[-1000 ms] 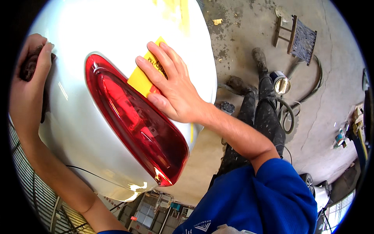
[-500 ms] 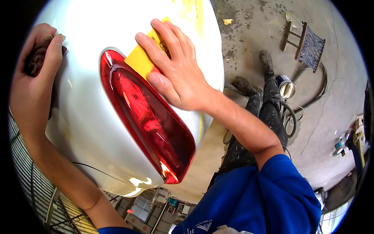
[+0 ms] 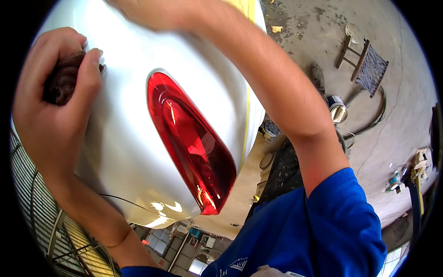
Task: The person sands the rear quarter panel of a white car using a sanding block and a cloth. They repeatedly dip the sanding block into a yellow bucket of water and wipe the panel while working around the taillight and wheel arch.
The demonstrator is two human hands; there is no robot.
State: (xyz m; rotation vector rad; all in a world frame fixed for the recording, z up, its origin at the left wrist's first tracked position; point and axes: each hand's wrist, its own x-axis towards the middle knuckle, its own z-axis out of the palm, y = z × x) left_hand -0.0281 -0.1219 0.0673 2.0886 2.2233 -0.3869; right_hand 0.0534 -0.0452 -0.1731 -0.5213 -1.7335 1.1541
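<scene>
A dark brown crumpled cloth is gripped in my left hand, with the fingers curled round it against the left side of the silvery-white car body panel. Set into that panel, between my arms, is a glossy red tail light. At the top edge my right hand is smeared by motion over the upper panel. Its fingers run out of the picture, so whether it holds anything is hidden. A thin strip of yellow tape runs down the panel's right side.
On the concrete floor to the right stand a low stool with a woven seat and an open metal can, with a hose curving beside them. A ribbed metal shutter lies at lower left.
My right hand, which held a yellow sheet flat on the panel above the tail light, has swept up and left; the sheet is out of sight. The left still grips the cloth. The view has shifted.
</scene>
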